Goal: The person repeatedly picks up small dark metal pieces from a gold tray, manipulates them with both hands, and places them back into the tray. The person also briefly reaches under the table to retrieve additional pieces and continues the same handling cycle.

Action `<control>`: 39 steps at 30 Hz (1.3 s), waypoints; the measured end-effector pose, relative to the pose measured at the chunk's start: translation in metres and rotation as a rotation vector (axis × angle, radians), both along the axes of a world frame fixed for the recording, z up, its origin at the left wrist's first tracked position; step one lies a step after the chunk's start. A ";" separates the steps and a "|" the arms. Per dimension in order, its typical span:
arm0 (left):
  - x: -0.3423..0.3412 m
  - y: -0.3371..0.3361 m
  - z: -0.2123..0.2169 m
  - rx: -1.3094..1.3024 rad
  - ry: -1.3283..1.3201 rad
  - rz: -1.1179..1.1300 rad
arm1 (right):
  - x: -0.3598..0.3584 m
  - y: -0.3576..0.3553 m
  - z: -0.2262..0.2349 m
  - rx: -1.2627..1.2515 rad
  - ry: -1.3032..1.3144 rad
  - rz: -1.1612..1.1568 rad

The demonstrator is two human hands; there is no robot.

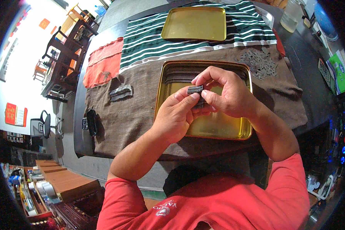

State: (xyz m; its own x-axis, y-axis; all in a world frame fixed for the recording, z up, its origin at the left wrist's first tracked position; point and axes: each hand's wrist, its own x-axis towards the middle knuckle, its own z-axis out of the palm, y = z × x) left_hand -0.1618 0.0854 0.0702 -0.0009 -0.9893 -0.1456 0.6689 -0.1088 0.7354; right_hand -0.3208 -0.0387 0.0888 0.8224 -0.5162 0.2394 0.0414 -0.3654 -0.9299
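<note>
Both hands, left hand (176,115) & right hand (228,92), pinch grey strip stack (195,89) betw fingertips (over gold tray (218,126)).

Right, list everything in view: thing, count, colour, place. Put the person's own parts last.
small flat pieces: a few, dark grey, pinched between both hands over the near tray
near tray: one, gold, on the brown cloth, dark pieces stacked along its far side
far tray: one, gold, on the striped cloth
brown cloth: one, covering the table
striped cloth: one, green and white, far side
red cloth: one, far left
loose grey pieces: a heap, right of the near tray
small grey stack: one, left of the near tray
black device: one, table's left edge
left hand: one, bare
right hand: one, bare
</note>
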 end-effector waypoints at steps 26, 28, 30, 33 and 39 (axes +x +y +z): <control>0.002 0.004 0.010 0.022 -0.123 -0.160 | -0.002 -0.017 -0.002 0.303 -0.159 0.113; 0.002 0.004 0.012 0.038 -0.169 -0.151 | -0.003 -0.018 -0.001 0.269 -0.169 0.133; 0.002 0.004 0.013 0.040 -0.184 -0.158 | -0.003 -0.018 0.000 0.248 -0.180 0.151; 0.002 0.004 0.013 0.046 -0.198 -0.164 | -0.002 -0.019 0.000 0.241 -0.195 0.167; 0.001 0.004 0.012 0.044 -0.213 -0.161 | -0.002 -0.019 0.000 0.300 -0.198 0.188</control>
